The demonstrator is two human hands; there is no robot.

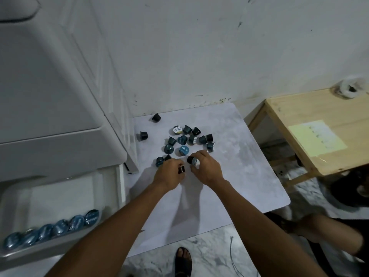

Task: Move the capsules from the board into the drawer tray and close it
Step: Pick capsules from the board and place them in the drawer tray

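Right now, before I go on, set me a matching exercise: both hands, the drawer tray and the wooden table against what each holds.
Things:
1. left hand
2. right hand
3. drawer tray
4. wooden table

Holds:
A. row of blue-lidded capsules
B. yellow sheet
C. brown capsule
D. black capsule

Pairs: 1-C, 2-D, 3-A, 4-B.

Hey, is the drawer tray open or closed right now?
Open: the drawer tray stands pulled out, its inside exposed, with a row of blue capsules along its near edge.
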